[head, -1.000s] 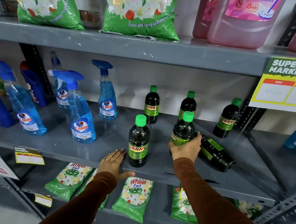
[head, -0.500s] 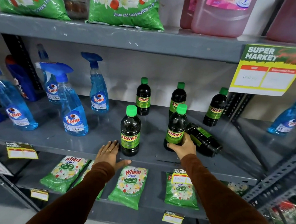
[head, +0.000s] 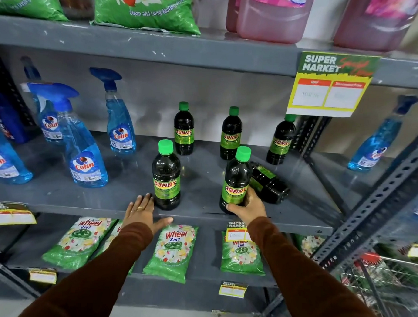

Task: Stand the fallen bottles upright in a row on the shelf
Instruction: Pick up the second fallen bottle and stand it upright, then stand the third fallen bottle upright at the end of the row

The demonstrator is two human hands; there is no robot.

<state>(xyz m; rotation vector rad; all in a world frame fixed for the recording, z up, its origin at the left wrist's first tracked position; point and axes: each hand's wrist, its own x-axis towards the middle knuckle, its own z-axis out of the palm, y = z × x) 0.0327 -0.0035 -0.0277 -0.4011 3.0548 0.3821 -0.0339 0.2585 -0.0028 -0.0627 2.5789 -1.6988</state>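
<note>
Shelf (head: pixel 80 197) front edge: right hand (head: pixel 249 206) around bottle (head: pixel 235 181)

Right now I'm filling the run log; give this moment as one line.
right hand: grip on upright front bottle | left hand: flat on shelf edge | fallen bottle: lying behind

Supermarket, price sign (head: pixel 328 84), stocked shelf (head: pixel 141 42)

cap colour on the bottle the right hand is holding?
Bright green, on the dark SUNNY-labelled plastic bottle in the right hand; head view.
</note>
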